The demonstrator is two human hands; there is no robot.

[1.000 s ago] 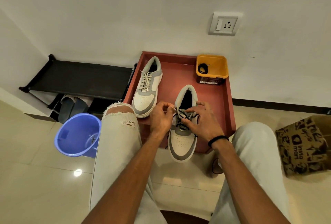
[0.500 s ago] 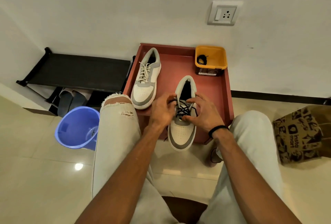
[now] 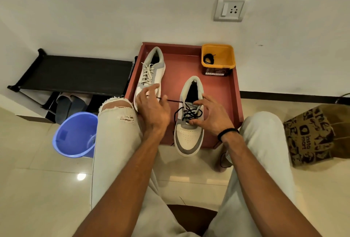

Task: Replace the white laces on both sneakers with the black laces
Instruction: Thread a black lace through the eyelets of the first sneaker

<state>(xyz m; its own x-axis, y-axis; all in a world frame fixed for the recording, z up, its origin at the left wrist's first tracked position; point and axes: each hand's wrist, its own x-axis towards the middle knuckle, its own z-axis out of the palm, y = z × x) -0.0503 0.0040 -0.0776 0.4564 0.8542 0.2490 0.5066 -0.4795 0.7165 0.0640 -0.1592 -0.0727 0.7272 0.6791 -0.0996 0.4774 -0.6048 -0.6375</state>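
Note:
Two grey-and-white sneakers lie on a red tray table (image 3: 221,93). The near sneaker (image 3: 189,136) carries a black lace (image 3: 190,113) through its eyelets and overhangs the table's front edge. My left hand (image 3: 153,108) pinches one end of that lace and holds it taut out to the left. My right hand (image 3: 210,115) grips the sneaker over the tongue and laces. The far sneaker (image 3: 151,74) at the back left still has its white lace (image 3: 147,72). Another coiled black lace (image 3: 208,59) lies in an orange tub (image 3: 218,57).
A blue plastic bucket (image 3: 75,134) stands on the floor at the left beside my knee. A black shoe rack (image 3: 75,74) runs along the wall. A printed paper bag (image 3: 312,136) sits on the right. A wall socket (image 3: 230,8) is above the table.
My left hand has moved away from the sneaker to the left, drawing a black lace end out straight. My right hand stays on the sneaker.

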